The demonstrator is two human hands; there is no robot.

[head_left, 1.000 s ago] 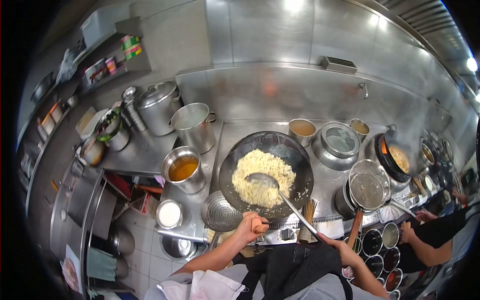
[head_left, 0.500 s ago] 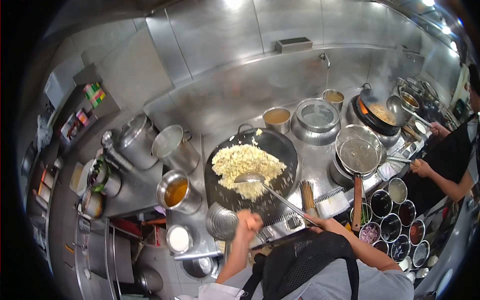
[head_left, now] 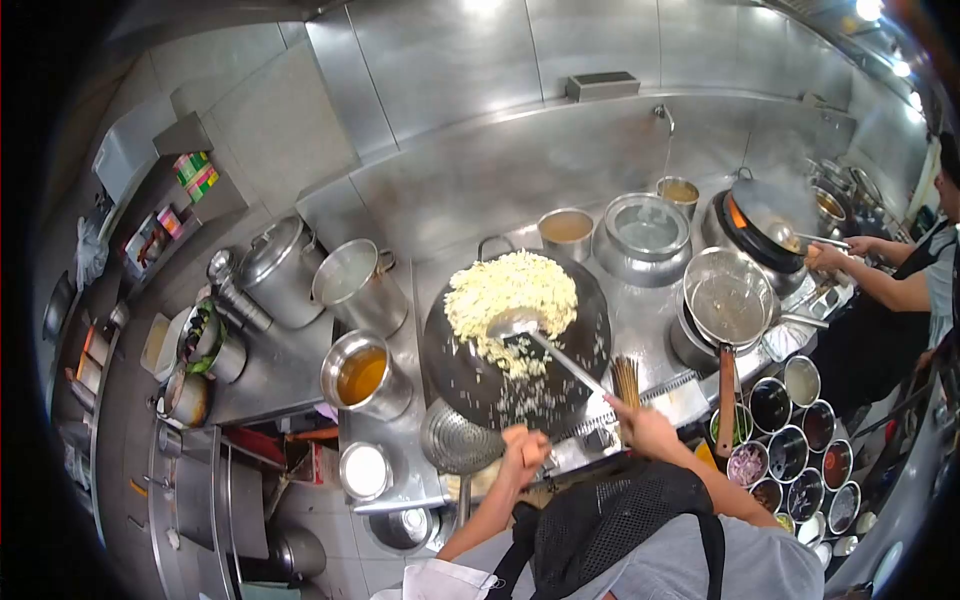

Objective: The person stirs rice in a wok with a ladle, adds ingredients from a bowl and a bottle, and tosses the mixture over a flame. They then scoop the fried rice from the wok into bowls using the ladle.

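My right hand (head_left: 645,428) is closed round the handle of a long steel wok ladle (head_left: 575,370). The ladle's bowl rests at the near edge of a heap of pale yellow rice (head_left: 515,290) in a large dark wok (head_left: 460,365). Loose grains lie scattered on the wok's near side. My left hand (head_left: 525,450) is a closed fist by the wok's near rim; whatever it grips is hidden. Just left of that fist, a perforated skimmer (head_left: 458,437) lies with its handle pointing toward me.
Left of the wok stand a steel pot of amber liquid (head_left: 362,375) and a tall pot (head_left: 360,285). A wooden-handled strainer (head_left: 728,300), a bamboo brush (head_left: 626,380) and several seasoning bowls (head_left: 785,455) are right. A co-worker (head_left: 900,275) handles another wok (head_left: 755,225).
The rice is heaped farther toward the wok's back, with grains spread nearer me. My left fist has shifted slightly right. The co-worker's hands have come together near the other wok, which is tilted more.
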